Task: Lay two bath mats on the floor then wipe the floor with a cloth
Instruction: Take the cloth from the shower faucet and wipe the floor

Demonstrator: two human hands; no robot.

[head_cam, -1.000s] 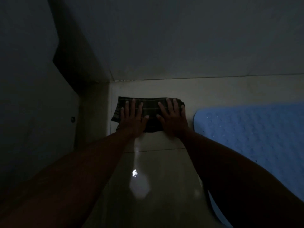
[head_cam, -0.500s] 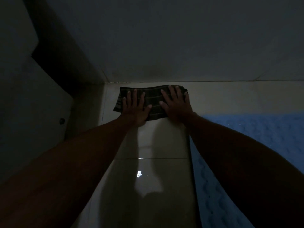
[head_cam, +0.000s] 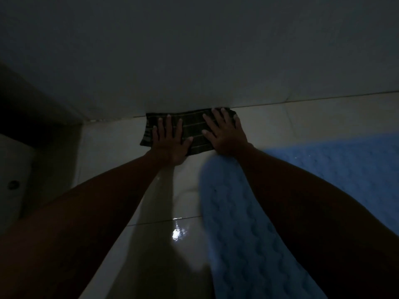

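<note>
far left: dim white panel (head_cam: 13,169) with a small round knob (head_cam: 13,184); dark recess behind it, detail lost in shadow
wall (head_cam: 194,50): plain, runs across the top; meets the floor along a seam just behind the cloth
floor (head_cam: 112,147): pale glossy tile, grout line crossing at mid-height, bright glare spot (head_cam: 176,234) near centre; bare tile open left of the cloth as far as the dark corner, and nearer the camera between the two forearms
cloth (head_cam: 194,130): dark, thin pale stripes, folded into a wide rectangle, flat on the floor; far edge touching or almost touching the wall seam, so no room further forward
left hand (head_cam: 170,139): palm down on the left half of the cloth, fingers straight and spread, thumb out to the right; heel of the hand off the near edge onto tile; pressing, not gripping
right hand (head_cam: 224,134): palm down on the right half, fingers straight and spread, fingertips reaching the cloth's far edge by the wall; pressing flat, nothing pinched
hands vs cloth: side by side, a strip of cloth showing between them, left end of cloth poking out past the left hand
bath mat (head_cam: 323,169): light blue, bumpy texture, flat on the floor right of the cloth; its rounded corner lies just beside the cloth's near right end under the right wrist, contact unclear; blocks movement to the right
second mat: cannot tell in this light whether the blue area is one mat or two
</note>
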